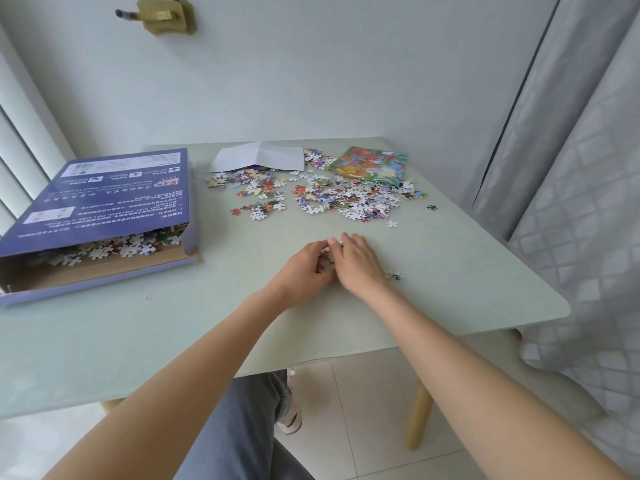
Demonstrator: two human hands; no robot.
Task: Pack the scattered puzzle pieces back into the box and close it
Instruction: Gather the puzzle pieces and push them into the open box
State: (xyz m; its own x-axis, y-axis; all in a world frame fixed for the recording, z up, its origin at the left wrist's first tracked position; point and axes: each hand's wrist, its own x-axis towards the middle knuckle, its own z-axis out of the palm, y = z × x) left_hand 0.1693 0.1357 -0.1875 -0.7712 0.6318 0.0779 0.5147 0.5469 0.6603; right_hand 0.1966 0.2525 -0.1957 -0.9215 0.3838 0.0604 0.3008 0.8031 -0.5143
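Both hands, left hand (pixel 304 268) and right hand (pixel 356 265), are cupped together around a small clump of pieces (pixel 325 263) mid-table. They're light and slidey, so scoop from underneath. The main pile (pixel 346 199) sits far back by the white sheet (pixel 263 155) and picture card (pixel 372 166); the box (pixel 100 216) lies open at left.

The desk (pixel 450 271) has a smooth, matt pale-green top on light wooden legs (pixel 419 414). The box (pixel 104 195) on it is printed cardboard, its inside raw brown. Behind the puzzle pieces (pixel 346 199) lie a creased white paper sheet (pixel 263 157) and a glossy coloured print (pixel 372 164).
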